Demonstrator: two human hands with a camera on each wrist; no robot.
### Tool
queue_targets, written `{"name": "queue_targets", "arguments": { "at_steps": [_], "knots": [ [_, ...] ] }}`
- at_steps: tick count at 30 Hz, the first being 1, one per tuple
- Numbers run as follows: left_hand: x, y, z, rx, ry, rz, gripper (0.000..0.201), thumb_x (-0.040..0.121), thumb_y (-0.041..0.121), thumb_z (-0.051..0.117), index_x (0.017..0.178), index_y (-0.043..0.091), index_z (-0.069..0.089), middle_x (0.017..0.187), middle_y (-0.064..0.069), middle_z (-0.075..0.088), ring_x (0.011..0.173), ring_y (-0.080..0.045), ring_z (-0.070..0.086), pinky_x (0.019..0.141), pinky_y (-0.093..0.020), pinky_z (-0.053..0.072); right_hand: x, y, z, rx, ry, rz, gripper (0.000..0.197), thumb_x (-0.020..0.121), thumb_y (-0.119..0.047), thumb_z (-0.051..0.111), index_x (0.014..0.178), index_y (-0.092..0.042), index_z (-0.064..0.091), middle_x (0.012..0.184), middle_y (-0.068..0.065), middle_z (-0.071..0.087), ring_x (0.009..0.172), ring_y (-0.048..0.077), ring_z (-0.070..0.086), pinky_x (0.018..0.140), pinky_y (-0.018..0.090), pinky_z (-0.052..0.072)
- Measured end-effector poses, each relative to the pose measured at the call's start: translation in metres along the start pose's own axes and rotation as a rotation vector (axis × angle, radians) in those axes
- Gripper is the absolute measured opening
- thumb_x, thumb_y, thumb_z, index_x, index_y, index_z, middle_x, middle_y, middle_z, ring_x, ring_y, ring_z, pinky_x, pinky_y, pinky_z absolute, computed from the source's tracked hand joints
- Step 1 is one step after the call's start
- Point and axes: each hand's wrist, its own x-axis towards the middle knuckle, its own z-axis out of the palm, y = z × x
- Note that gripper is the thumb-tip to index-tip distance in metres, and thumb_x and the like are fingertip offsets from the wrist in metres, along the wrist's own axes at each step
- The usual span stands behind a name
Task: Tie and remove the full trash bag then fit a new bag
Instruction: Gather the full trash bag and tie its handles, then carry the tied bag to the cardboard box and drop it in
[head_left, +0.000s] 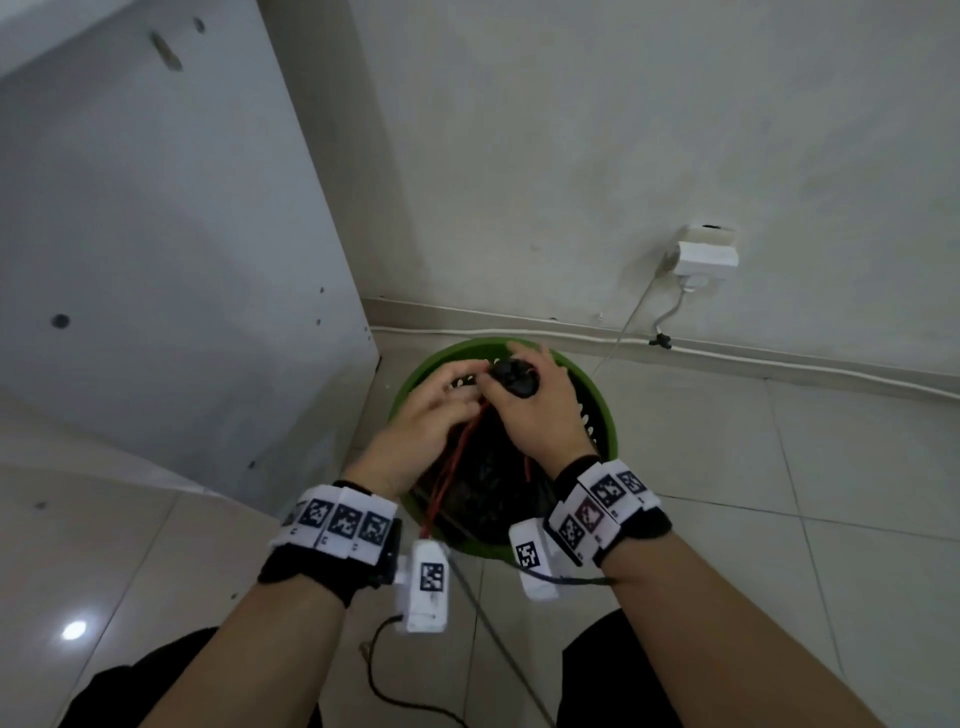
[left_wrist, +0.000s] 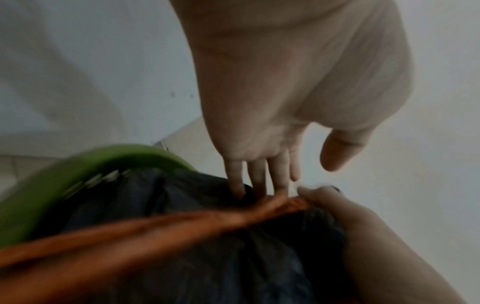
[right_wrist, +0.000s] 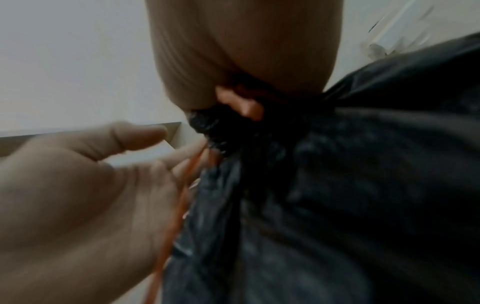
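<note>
A green bin (head_left: 441, 356) (left_wrist: 78, 164) stands on the floor by the wall corner, with a black trash bag (head_left: 483, 488) (left_wrist: 259, 267) (right_wrist: 363, 185) in it. My right hand (head_left: 540, 415) (left_wrist: 376, 236) (right_wrist: 233, 51) grips the bag's gathered neck (head_left: 514, 382) (right_wrist: 215, 127) above the bin. Red drawstrings (head_left: 449, 478) (left_wrist: 155, 226) (right_wrist: 179, 216) run from the neck down toward me. My left hand (head_left: 426, 426) (left_wrist: 285, 82) (right_wrist: 78, 195) reaches in from the left, its straight fingers touching the bag and drawstring just under the neck, thumb held apart.
A white cabinet panel (head_left: 156, 234) rises close on the left of the bin. A wall socket with a plug (head_left: 706, 254) and cables along the baseboard (head_left: 779, 358) lie to the right. Tiled floor (head_left: 779, 493) surrounds the bin; my dark-clothed knees are at the bottom.
</note>
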Motion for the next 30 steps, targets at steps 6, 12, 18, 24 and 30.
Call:
{"name": "queue_targets", "arguments": {
  "at_steps": [6, 12, 18, 24, 30],
  "knots": [
    [-0.014, -0.056, -0.062, 0.528, 0.454, -0.583, 0.041, 0.105, 0.032, 0.042, 0.139, 0.011, 0.048, 0.137, -0.014, 0.056, 0.123, -0.037, 0.057, 0.104, -0.045, 0.047, 0.010, -0.002, -0.002, 0.449, 0.092, 0.150, 0.013, 0.080, -0.017, 0.072, 0.079, -0.020, 0.059, 0.079, 0.021, 0.070, 0.078, 0.042, 0.070, 0.080, 0.060, 0.056],
    [-0.020, -0.088, -0.053, 0.015, 0.575, -0.522, 0.019, 0.101, 0.017, 0.054, 0.085, 0.008, 0.054, 0.083, -0.018, 0.063, 0.063, -0.027, 0.061, 0.049, -0.034, 0.059, 0.021, -0.029, 0.000, 0.507, 0.161, 0.163, 0.037, 0.072, -0.043, 0.079, 0.059, -0.021, 0.052, 0.061, 0.008, 0.046, 0.059, 0.027, 0.048, 0.062, 0.051, 0.051],
    [-0.021, -0.092, -0.055, -0.040, 0.532, -0.548, 0.014, 0.103, 0.009, 0.044, 0.096, 0.003, 0.054, 0.096, -0.023, 0.062, 0.053, -0.026, 0.063, 0.036, -0.026, 0.051, 0.030, -0.081, -0.025, 0.668, 0.185, 0.044, 0.041, 0.078, -0.024, 0.078, 0.064, -0.002, 0.046, 0.063, 0.014, 0.038, 0.056, 0.029, 0.035, 0.051, 0.051, 0.036],
    [-0.023, -0.086, -0.052, -0.112, 0.623, -0.525, 0.017, 0.105, 0.015, 0.043, 0.099, 0.006, 0.056, 0.092, -0.014, 0.066, 0.073, -0.027, 0.063, 0.058, -0.037, 0.055, 0.030, -0.152, -0.061, 0.724, 0.142, -0.082, 0.040, 0.077, -0.020, 0.077, 0.052, -0.019, 0.046, 0.051, 0.010, 0.040, 0.050, 0.025, 0.035, 0.052, 0.049, 0.035],
    [-0.024, -0.081, -0.056, -0.044, 0.599, -0.551, 0.012, 0.103, 0.004, 0.044, 0.105, 0.004, 0.055, 0.092, -0.013, 0.061, 0.070, -0.022, 0.057, 0.043, -0.025, 0.053, 0.026, -0.189, -0.079, 0.827, 0.061, -0.091, 0.044, 0.078, -0.020, 0.076, 0.060, -0.016, 0.037, 0.058, 0.011, 0.031, 0.056, 0.030, 0.028, 0.053, 0.047, 0.030]
  ]
}}
